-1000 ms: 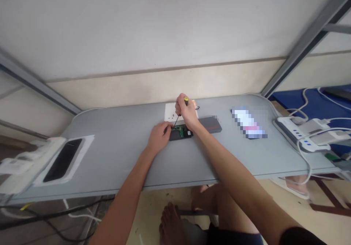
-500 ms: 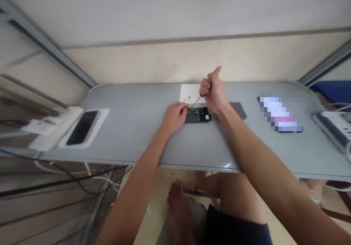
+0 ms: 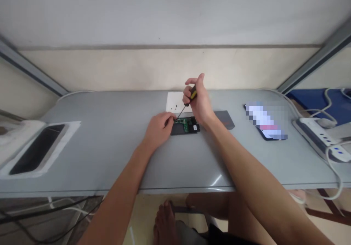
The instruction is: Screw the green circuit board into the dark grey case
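A small black device (image 3: 184, 127) with a green circuit board showing lies open on the grey table (image 3: 115, 146). My left hand (image 3: 158, 128) rests on its left end, fingers curled against the case. My right hand (image 3: 199, 100) is closed round a screwdriver (image 3: 187, 103) with a yellow and black handle. The thin shaft slants down to the left, and its tip touches the board near my left fingertips. A dark flat cover (image 3: 225, 114) lies just right of my right wrist.
A white sheet (image 3: 173, 101) lies behind the device. A phone (image 3: 265, 121) with a lit screen lies to the right, and a power strip (image 3: 320, 139) with cables beyond it. A dark phone on white wrapping (image 3: 37, 151) sits at the far left. My bare feet show under the table.
My head has turned, so the whole scene has shifted in view. My right hand has tilted the screwdriver and its yellow handle shows again. My left hand stays on the device.
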The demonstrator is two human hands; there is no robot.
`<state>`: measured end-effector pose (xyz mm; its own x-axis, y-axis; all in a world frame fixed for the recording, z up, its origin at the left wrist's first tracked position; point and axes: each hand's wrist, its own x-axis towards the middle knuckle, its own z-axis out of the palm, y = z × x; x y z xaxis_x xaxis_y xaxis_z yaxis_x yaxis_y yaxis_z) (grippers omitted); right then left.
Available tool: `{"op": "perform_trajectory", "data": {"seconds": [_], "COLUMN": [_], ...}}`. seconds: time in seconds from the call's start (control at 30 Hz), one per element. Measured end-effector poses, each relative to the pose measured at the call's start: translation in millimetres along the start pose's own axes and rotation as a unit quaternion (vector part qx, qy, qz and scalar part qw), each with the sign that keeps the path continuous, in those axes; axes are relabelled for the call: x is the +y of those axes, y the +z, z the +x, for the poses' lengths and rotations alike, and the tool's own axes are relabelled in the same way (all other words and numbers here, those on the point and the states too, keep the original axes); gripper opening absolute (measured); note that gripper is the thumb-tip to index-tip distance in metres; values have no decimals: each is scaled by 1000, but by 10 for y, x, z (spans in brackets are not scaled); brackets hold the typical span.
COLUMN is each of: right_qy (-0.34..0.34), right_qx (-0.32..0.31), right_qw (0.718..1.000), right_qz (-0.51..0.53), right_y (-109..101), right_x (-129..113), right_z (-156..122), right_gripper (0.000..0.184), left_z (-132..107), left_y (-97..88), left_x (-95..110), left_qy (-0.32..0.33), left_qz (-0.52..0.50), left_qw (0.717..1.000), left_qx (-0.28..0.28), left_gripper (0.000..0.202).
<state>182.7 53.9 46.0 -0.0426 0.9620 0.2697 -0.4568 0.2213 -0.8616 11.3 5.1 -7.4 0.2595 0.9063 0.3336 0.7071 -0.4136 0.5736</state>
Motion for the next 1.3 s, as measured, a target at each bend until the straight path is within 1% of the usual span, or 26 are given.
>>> {"op": "perform_trajectory", "data": {"seconds": [0.07,0.13,0.2,0.37,0.43,0.5,0.6,0.67,0.77,0.87,0.93,1.0,1.1,1.17,1.23,1.3], "right_qy": [6,6,8,-6,-10,0,11,7,10,8,-1,-3,1,-5,-12,-6], "right_qx": [-21,-39,-44,1,12,-6,-52,-57,-46,-13,6,2,-27,-42,-34,-12], "right_qw": [1000,999,999,999,999,999,997,997,997,999,999,999,998,997,998,999], "right_qz": [9,10,13,40,39,45,56,57,59,49,37,35,61,62,41,29], "right_y": [35,61,73,66,63,68,84,98,118,133,134,123,97,85,82,84], "right_x": [-34,-54,-49,37,59,59,45,47,73,109,127,133,118,98,80,70], "right_z": [-24,-49,-63,-30,-12,-9,-33,-52,-62,-46,-31,-24,-36,-53,-65,-63], "right_gripper": [52,47,45,58,57,53,47,40,42,51,53,51,52,48,42,46], "left_z": [-8,-16,-20,-14,-10,-6,-4,-5,-12,-18,-22,-24,-30,-34,-38,-42], "left_y": [-14,-23,-23,-4,0,3,10,17,27,34,40,50,65,72,74,70], "left_x": [9,20,23,2,2,8,18,20,18,19,22,25,31,35,40,43], "left_qy": [-5,-8,-7,-9,-15,-23,-33,-34,-36,-41,-41,-41,-41,-40,-37,-37], "left_qz": [-1,-8,-14,-12,-10,-2,14,19,28,38,45,53,63,67,68,68], "left_qw": [1000,1000,1000,1000,1000,1000,999,999,999,998,998,998,997,997,997,997], "left_qx": [-4,-7,-6,-7,-8,-4,3,3,2,5,6,6,9,10,7,2], "left_gripper": [26,27,27,26,27,27,27,28,29,30,30,30,31,31,31,31]}}
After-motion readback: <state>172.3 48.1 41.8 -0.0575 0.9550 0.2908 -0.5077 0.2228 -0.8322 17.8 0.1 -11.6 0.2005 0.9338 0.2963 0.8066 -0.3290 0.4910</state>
